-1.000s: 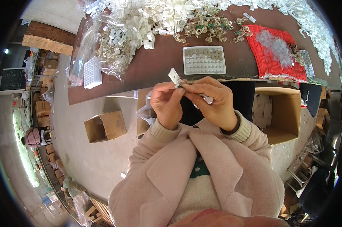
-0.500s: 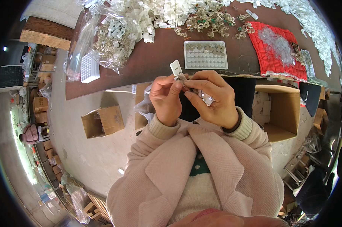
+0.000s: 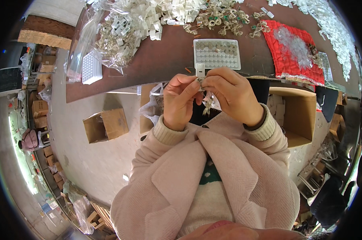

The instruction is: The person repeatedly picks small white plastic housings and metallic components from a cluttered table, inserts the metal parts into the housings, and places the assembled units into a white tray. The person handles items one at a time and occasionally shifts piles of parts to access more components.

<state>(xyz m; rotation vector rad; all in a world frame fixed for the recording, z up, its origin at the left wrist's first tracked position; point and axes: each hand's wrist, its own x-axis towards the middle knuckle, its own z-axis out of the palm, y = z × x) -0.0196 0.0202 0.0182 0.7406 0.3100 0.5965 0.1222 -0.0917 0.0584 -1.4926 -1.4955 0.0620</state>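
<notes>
In front of my chest, just off the table's near edge, both hands meet around a small white plastic housing (image 3: pixel 200 69) with a dark slot in it. My left hand (image 3: pixel 178 105) pinches its lower end between thumb and fingers. From the other side my right hand (image 3: pixel 238 98) is closed at the same spot, fingertips touching the piece. Below the fingers dangles a small clear and metallic part (image 3: pixel 207 105), too small to make out; the palms hide some of it. Beyond the hands lies a white tray (image 3: pixel 217 67) of round cells, its far rows filled with small discs.
The brown table (image 3: pixel 165 60) carries a heap of white housings (image 3: pixel 153 18), coiled wire pieces (image 3: pixel 225 18) and a bag of parts (image 3: pixel 115 54). A red cloth (image 3: pixel 283 66) holds clear pieces. Stacked white trays (image 3: pixel 92 68) stand left. Below are cardboard boxes (image 3: pixel 115 122).
The white housing has turned from a leftward tilt to upright and shifted slightly right. The dangling part now hangs lower, between the hands. My right hand has moved a little up and right.
</notes>
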